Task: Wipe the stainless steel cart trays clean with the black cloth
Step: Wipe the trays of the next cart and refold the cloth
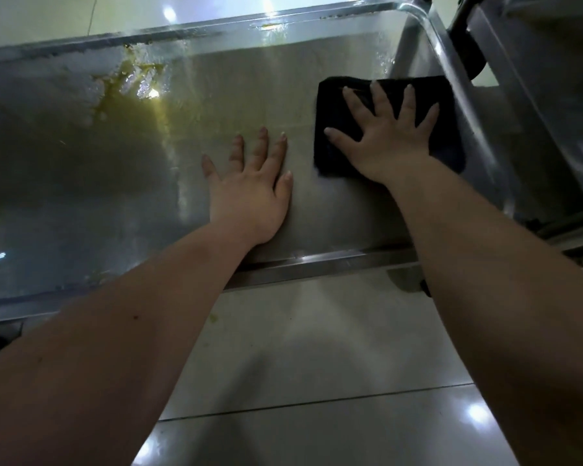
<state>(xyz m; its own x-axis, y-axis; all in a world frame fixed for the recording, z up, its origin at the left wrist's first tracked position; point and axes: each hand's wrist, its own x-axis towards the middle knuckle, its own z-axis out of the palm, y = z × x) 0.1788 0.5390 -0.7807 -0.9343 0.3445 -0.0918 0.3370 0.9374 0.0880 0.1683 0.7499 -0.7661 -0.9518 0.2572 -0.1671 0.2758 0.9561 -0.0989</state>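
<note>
On steel tray [317,203]: yellow spill [138,95] far-left; tiled floor [317,364] below.

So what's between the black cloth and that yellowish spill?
Head view: bare steel of the tray, with the left hand flat on it beside the black cloth.

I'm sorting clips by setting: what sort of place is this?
Likely a commercial kitchen or canteen, though unsure: a steel cart tray, a yellowish spill on it, and a glossy tiled floor.
</note>
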